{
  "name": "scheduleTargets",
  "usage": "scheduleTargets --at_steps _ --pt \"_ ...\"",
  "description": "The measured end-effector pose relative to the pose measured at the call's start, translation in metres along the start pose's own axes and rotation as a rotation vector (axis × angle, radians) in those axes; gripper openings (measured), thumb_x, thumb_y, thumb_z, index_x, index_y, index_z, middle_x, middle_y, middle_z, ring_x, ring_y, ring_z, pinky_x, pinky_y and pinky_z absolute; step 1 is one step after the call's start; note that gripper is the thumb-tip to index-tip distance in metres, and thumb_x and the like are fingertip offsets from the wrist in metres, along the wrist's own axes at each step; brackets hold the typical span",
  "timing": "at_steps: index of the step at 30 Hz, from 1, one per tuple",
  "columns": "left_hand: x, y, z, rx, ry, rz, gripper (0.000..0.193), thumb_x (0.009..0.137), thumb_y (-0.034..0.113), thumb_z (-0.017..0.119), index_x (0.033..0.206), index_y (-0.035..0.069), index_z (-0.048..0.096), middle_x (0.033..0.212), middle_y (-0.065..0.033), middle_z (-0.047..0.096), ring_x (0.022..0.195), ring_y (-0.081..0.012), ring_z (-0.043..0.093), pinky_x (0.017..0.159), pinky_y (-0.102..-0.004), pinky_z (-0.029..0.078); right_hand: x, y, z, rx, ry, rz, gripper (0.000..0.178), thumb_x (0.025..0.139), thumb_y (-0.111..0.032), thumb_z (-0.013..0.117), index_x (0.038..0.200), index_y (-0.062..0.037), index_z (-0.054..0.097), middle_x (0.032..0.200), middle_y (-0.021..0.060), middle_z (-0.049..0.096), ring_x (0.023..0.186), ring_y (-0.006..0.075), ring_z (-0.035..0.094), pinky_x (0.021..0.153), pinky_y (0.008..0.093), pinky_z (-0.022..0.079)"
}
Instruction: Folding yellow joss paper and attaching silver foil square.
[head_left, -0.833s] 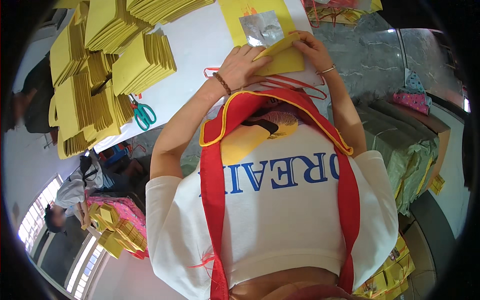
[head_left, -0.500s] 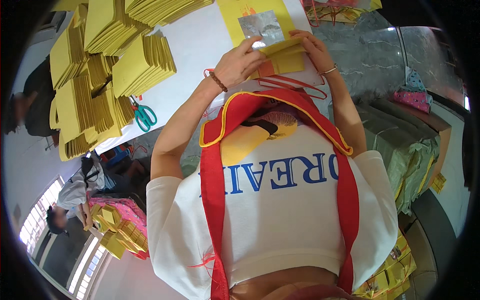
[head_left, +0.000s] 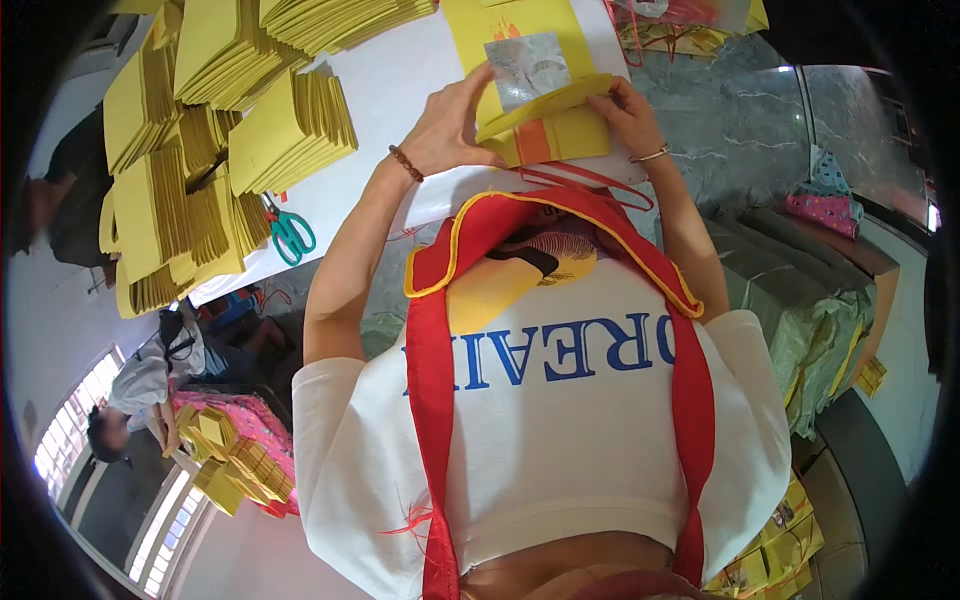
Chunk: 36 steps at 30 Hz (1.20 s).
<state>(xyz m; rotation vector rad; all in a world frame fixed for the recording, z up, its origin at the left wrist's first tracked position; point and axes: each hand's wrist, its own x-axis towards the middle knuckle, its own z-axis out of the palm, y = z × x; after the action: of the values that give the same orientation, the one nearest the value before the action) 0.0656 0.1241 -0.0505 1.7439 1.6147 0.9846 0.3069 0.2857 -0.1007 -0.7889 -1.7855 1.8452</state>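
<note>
Yellow paper (head_left: 545, 105), folded over at its near edge and bearing a silver square (head_left: 527, 68), lies on the white table (head_left: 395, 90) at about 12 o'clock, pinched between both hands. The left hand (head_left: 450, 125) grips the fold's left end, thumb under and fingers curled on top; a bead bracelet (head_left: 404, 163) circles that wrist. The right hand (head_left: 628, 112) closes its fingertips on the fold's right end, a thin bangle (head_left: 651, 154) at the wrist. Compared with half a second ago, the left hand sits lower and flatter against the sheet, and the fold now reaches further across the silver square's lower edge; the right hand has barely shifted. Red cords (head_left: 585, 180) trail from under the paper toward 6 o'clock. At 10 o'clock, stacks (head_left: 230, 110) of yellow sheets fan across the table, with green scissors (head_left: 290, 232) just beside them at 9 o'clock. Green sacks (head_left: 800, 300) stand at 3 o'clock.
</note>
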Motion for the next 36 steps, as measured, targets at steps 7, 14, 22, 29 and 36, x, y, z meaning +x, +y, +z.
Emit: scheduleTargets --at_steps 7,14,22,29,36 --pt "-0.005 -0.022 0.021 0.572 0.037 0.135 0.044 0.075 0.014 0.059 0.118 0.018 0.054 0.126 -0.0018 0.049 0.109 -0.0237 0.046 0.090 -0.0381 0.032 -0.003 0.002 -0.008 -0.059 -0.017 -0.205 0.028 0.079 -0.012 0.061 0.106 -0.0102 0.056 0.113 0.0054 0.057 0.105 0.0164 0.052 0.085 0.0293 0.039" --pt "-0.015 0.023 0.003 0.688 0.117 0.294 0.044 0.072 0.010 0.052 0.115 0.014 0.056 0.121 -0.0011 0.053 0.106 -0.0213 0.048 0.086 -0.0366 0.036 -0.016 -0.060 0.000 -1.033 0.043 -0.657 0.038 0.072 -0.018 0.063 0.110 -0.0153 0.057 0.124 0.0048 0.052 0.117 0.0253 0.046 0.093 0.0395 0.032" --pt "-0.036 0.012 0.022 0.509 0.035 0.330 0.037 0.072 0.018 0.055 0.108 0.012 0.058 0.114 -0.0028 0.057 0.100 -0.0209 0.052 0.083 -0.0344 0.039 -0.040 -0.039 0.002 -0.903 -0.291 -0.483 0.026 0.074 -0.017 0.061 0.099 -0.0181 0.061 0.116 0.0004 0.057 0.114 0.0198 0.049 0.092 0.0372 0.031" --pt "-0.024 0.009 0.021 0.265 0.034 -0.035 0.027 0.082 0.019 0.052 0.107 0.010 0.057 0.086 -0.0093 0.061 0.082 -0.0250 0.056 0.074 -0.0365 0.041 -0.038 -0.019 0.008 -0.772 -0.085 -0.297 0.017 0.077 -0.021 0.062 0.093 -0.0133 0.062 0.108 0.0022 0.061 0.101 0.0156 0.055 0.090 0.0341 0.030" --pt "0.003 0.014 0.026 0.023 0.197 -0.518 0.032 0.085 0.033 0.051 0.102 0.006 0.055 0.069 -0.0179 0.060 0.065 -0.0373 0.057 0.058 -0.0461 0.043 -0.021 -0.034 0.036 -0.341 0.200 0.113 0.030 0.078 -0.020 0.063 0.104 -0.0058 0.058 0.096 0.0126 0.062 0.077 0.0160 0.062 0.064 0.0306 0.046"
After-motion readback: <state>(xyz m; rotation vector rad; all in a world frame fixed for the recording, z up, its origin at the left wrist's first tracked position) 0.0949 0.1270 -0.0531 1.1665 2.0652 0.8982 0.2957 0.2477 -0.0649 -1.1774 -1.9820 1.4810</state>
